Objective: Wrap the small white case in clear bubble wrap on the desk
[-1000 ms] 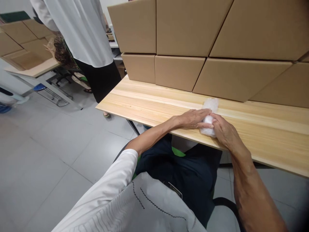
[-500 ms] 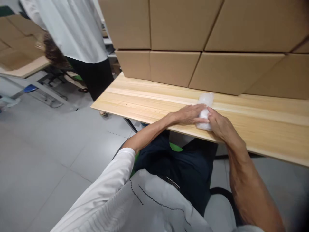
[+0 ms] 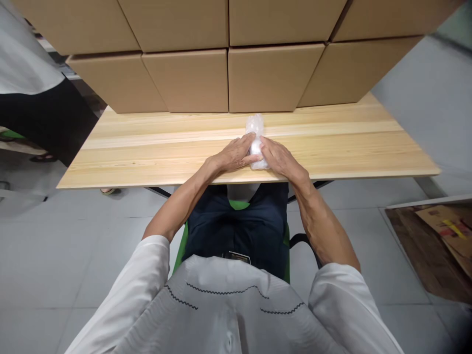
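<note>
Bubble-wrapped bundle (image 3: 257, 125) lies on the wooden table (image 3: 158, 152) near its front edge, between my hands. My left hand (image 3: 234, 153) and right hand (image 3: 279, 156), both partly open with fingers slightly bent, press its sides. Directly behind it, stacked cardboard boxes (image 3: 193, 78) block the table's back. Another person (image 3: 44, 103) stands beyond the left end.
</note>
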`<state>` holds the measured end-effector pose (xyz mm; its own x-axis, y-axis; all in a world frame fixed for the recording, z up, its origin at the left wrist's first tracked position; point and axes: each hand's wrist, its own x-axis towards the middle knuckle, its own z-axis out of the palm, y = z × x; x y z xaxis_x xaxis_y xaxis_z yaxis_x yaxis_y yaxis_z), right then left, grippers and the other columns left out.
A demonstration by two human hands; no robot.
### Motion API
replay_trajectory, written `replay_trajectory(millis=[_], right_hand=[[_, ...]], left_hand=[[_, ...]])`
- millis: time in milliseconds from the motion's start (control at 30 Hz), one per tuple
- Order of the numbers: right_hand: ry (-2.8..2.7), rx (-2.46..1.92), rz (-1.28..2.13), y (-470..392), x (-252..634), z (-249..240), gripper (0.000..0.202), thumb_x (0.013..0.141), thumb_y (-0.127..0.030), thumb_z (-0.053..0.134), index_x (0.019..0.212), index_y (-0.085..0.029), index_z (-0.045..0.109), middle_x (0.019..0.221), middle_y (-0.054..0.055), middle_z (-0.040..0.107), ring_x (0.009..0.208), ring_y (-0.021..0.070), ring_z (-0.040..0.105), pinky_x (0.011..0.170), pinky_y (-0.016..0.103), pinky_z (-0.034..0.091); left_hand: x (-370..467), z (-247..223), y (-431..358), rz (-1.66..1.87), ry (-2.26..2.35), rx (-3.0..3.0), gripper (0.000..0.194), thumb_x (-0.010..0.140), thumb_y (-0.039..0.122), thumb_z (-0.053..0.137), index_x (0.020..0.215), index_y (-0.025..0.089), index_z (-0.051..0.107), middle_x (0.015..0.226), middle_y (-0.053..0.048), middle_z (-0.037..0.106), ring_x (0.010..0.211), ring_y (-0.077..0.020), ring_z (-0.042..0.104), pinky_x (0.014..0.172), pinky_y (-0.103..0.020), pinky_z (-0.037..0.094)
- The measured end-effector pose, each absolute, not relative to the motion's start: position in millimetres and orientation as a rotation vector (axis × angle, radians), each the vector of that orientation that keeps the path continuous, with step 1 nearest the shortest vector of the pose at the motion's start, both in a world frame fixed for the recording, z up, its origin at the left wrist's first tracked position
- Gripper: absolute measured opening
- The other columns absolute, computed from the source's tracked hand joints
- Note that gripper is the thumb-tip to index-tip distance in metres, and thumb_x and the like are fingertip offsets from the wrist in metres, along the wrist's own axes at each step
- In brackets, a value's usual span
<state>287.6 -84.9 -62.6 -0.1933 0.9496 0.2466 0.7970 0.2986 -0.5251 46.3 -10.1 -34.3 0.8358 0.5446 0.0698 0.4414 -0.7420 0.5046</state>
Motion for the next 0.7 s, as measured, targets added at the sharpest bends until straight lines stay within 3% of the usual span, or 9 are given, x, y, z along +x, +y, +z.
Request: replay_trajectory(millis=[233, 400, 533, 700], right_hand=[[-2.021, -1.524, 0.392, -82.3, 290.6, -70.5, 0.084, 0.123, -0.064, 0.028, 0.175, -0.010, 0.067, 0.182, 0.025, 0.066, 0.177, 0.0449, 0.058, 0.152, 0.074, 0.038], [-1.958, -1.586, 0.453, -90.3, 292.7, -74.6, 0.090, 0.123, -0.076, 0.028, 0.186, -0.017, 0.057, 0.190, 0.019, 0.059, 0.184, 0.0438, 0.048, 0.153, 0.077, 0.031], [-1.986, -1.630, 0.431, -103.1, 305.9, -75.6, 0.093, 0.122, -0.081, 0.025, 0.184, -0.021, 0.059, 0.191, 0.017, 0.058, 0.186, 0.0456, 0.044, 0.153, 0.079, 0.026], [-1.779, -1.635, 0.239, -124.6, 318.6, -59.6, 0.099, 0.122, -0.087, 0.018, 0.185, -0.022, 0.057, 0.196, 0.018, 0.052, 0.186, 0.0427, 0.044, 0.154, 0.074, 0.030]], left_hand=[[46.9, -35.6, -9.6, 0.301, 0.722, 2.555, 0.113, 0.110, 0.094, 0.046, 0.182, 0.006, 0.042, 0.196, -0.037, 0.040, 0.186, -0.0483, 0.041, 0.153, -0.064, 0.031], [45.5, -34.7, -12.4, 0.320, 0.737, 2.535, 0.122, 0.103, 0.109, 0.042, 0.180, 0.014, 0.048, 0.196, -0.034, 0.042, 0.186, -0.0503, 0.041, 0.152, -0.067, 0.031], [43.9, -32.6, -14.6, 0.333, 0.764, 2.510, 0.123, 0.101, 0.109, 0.048, 0.182, 0.016, 0.049, 0.198, -0.032, 0.041, 0.187, -0.0496, 0.040, 0.153, -0.065, 0.031], [43.0, -31.2, -15.1, 0.305, 0.784, 2.503, 0.133, 0.101, 0.109, 0.050, 0.190, 0.010, 0.038, 0.202, -0.033, 0.030, 0.192, -0.0486, 0.030, 0.156, -0.064, 0.024]])
